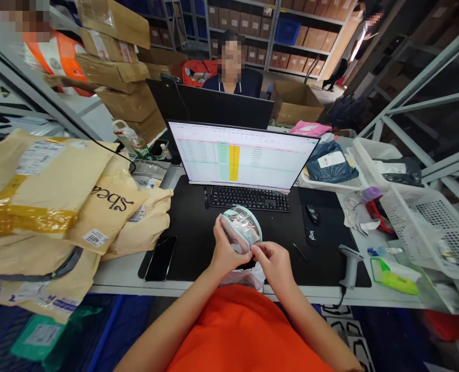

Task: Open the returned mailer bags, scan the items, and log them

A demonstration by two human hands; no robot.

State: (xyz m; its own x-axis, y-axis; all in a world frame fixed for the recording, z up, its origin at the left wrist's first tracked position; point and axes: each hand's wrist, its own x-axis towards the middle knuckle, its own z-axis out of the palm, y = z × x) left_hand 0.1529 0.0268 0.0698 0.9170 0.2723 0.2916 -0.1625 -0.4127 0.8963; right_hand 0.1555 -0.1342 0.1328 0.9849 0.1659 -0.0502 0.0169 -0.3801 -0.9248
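Note:
My left hand is wrapped round the left side of a small rounded packet in clear, crinkly plastic, held up over the black desk mat. My right hand pinches the packet's lower edge with thumb and fingers closed. A bit of pale plastic wrap hangs under both hands. Just behind the packet lie the black keyboard and the lit monitor showing a spreadsheet.
Tan mailer bags pile up at the left, a phone beside them. A mouse, a barcode scanner and white baskets are at the right. Another person sits behind a second monitor. Cardboard boxes stack at the back left.

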